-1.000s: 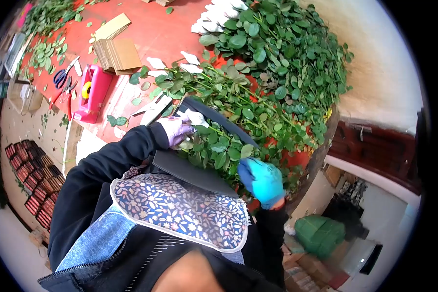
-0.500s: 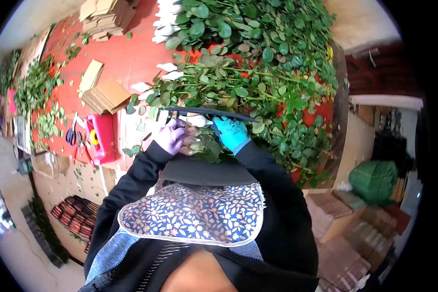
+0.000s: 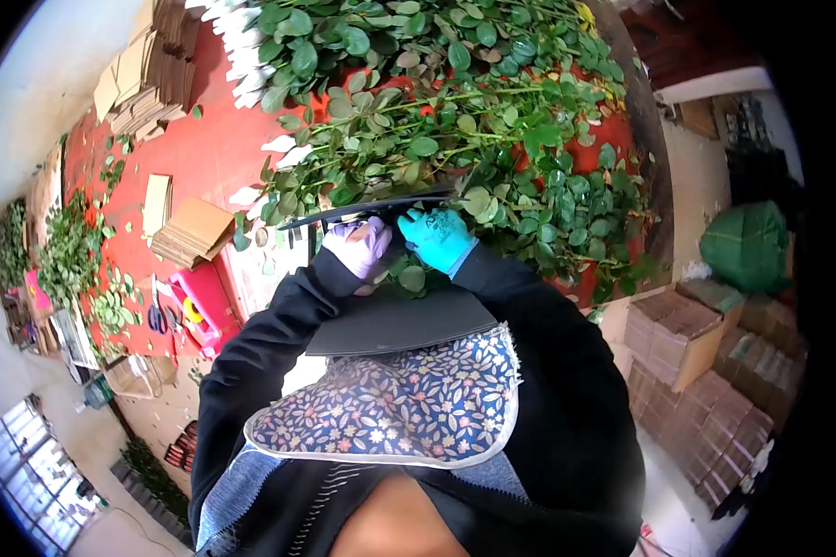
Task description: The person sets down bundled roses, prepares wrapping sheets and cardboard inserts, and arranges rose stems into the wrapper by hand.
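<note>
Just in front of my body, my left hand (image 3: 358, 245) in a purple glove is closed, fingers curled at a black upright panel (image 3: 372, 206). Close beside it on the right, my right hand (image 3: 437, 239) in a blue glove is also closed, its fingertips turned toward the left hand. What either hand grips is hidden behind the fingers. Green leaves (image 3: 411, 278) show just below the hands, above a dark flat board (image 3: 404, 322) near my apron. Beyond the panel lie leafy rose-like stems (image 3: 390, 153) with white-covered heads (image 3: 293, 153) at their left ends.
A larger pile of leafy stems (image 3: 418, 42) fills the back of the red table (image 3: 195, 144). Cardboard pieces (image 3: 195, 232), stacked cardboard (image 3: 149, 79), scissors (image 3: 158, 318) and a pink tape dispenser (image 3: 204, 306) sit at left. Boxes (image 3: 673, 334) and a green bundle (image 3: 745, 246) stand at right.
The view has turned and shifted. My hands have come closer together, and the white-covered head and leaves between them are now mostly hidden. The black panel tilts the other way in view.
</note>
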The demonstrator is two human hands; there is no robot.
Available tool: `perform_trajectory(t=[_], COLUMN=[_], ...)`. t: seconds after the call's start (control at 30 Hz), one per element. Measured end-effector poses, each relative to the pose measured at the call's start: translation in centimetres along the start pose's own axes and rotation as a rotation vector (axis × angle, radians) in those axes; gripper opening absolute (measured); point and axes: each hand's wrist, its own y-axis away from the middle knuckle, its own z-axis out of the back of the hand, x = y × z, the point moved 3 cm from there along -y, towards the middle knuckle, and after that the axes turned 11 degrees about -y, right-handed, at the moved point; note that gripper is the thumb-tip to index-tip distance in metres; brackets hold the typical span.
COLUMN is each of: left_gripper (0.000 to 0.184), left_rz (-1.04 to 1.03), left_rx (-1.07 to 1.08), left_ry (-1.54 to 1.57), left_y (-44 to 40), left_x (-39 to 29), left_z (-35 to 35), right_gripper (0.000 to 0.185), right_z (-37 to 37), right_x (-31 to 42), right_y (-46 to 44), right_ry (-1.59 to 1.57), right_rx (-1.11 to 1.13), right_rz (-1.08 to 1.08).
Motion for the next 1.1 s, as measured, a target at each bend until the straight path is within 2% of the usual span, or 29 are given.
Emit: perform_trajectory(t=[0.1,0.13,0.2,0.27,0.3,0.33,0.37,0.4,0.43,0.47,0.5,0.57,0.6,0.67,0.73,0.77,0.8,0.87,0.93,1.0,1.07,1.1], left_gripper=[0.033,0.028,0.02,0.012,0.01,0.01,0.006,0.005,0.006,0.009,0.011,0.018,0.027,0.032,0.034,0.034,0.031,0.03,0.022,0.015,0.013,0.014], left_rz=[-0.149,-0.132,0.004,0.103,0.025,0.046,0.218,0.255,0.288,0.426,0.531,0.708,0.595,0.568,0.697,0.726,0.679,0.706,0.666,0.66,0.626,0.576], left_rx=[-0.175,-0.126,0.209,0.164,0.057,0.058,0.014,-0.05,-0.116,-0.193,-0.156,-0.077,-0.221,-0.286,-0.147,-0.111,-0.249,-0.229,-0.315,-0.07,-0.055,-0.144], left_ry=[-0.191,-0.312,-0.24,-0.18,-0.159,-0.161,-0.035,0.012,0.061,0.168,0.326,0.557,0.477,0.305,0.385,0.618,0.517,0.456,0.467,0.47,0.502,0.429], left_y=[1.4,2.7,5.3,9.2,9.0,9.7,10.8,11.2,11.6,12.5,12.2,10.0,9.4,7.4,6.9,6.7,6.4,6.0,5.7,5.5,5.8,6.1], left_x=[0.0,0.5,1.9,4.6,4.0,4.4,5.2,5.5,5.9,7.0,6.9,5.6,5.6,4.6,4.9,4.9,4.7,4.8,4.5,4.8,5.2,5.3], left_z=[1.9,2.0,2.4,0.1,2.0,1.5,0.7,0.9,1.2,-0.7,-0.9,-0.9,-2.6,-2.5,-4.9,-6.1,-6.2,-7.0,-5.9,-3.9,-3.8,-3.5], right_gripper=[0.02,0.021,0.021,0.021,0.021,0.02,0.021,0.024,0.031,0.035,0.04,0.036,0.036,0.032,0.031,0.032,0.032,0.031,0.031,0.031,0.031,0.031], right_z=[0.2,0.5,0.0,0.0,0.1,0.1,-0.1,0.2,-0.6,-1.0,-1.5,-0.6,-0.7,-0.7,-0.8,-0.8,-0.9,-1.4,-1.4,-1.5,-1.8,-2.3], right_x=[-0.6,-0.6,-1.1,-1.2,-0.9,-0.7,-1.2,-1.1,-1.6,-1.6,-1.7,-1.2,-1.0,-1.1,-0.9,-0.9,-0.9,-1.3,-1.4,-1.5,-1.8,-2.0], right_y=[0.0,-0.1,0.0,-0.2,-0.3,-0.4,-0.6,-0.7,-0.6,-0.4,-0.1,-0.2,-0.2,-0.3,-0.4,-0.3,-0.2,-0.2,-0.2,-0.1,0.1,0.3], right_ry=[-0.057,-0.076,-0.103,-0.124,-0.091,-0.058,-0.149,-0.154,-0.424,-0.559,-0.693,-0.198,-0.191,-0.163,-0.098,-0.099,-0.102,-0.11,-0.12,-0.093,-0.067,-0.044], right_rx=[-0.027,0.001,-0.032,-0.064,-0.081,-0.096,-0.053,-0.025,-0.034,-0.019,-0.007,-0.011,0.011,-0.03,-0.041,-0.078,-0.113,-0.127,-0.123,-0.109,-0.104,-0.097], right_rz=[-0.031,-0.048,-0.023,0.019,0.009,0.003,-0.044,-0.062,-0.126,-0.152,-0.181,-0.097,-0.07,-0.078,-0.042,-0.035,-0.03,0.005,0.012,-0.002,-0.024,-0.036])
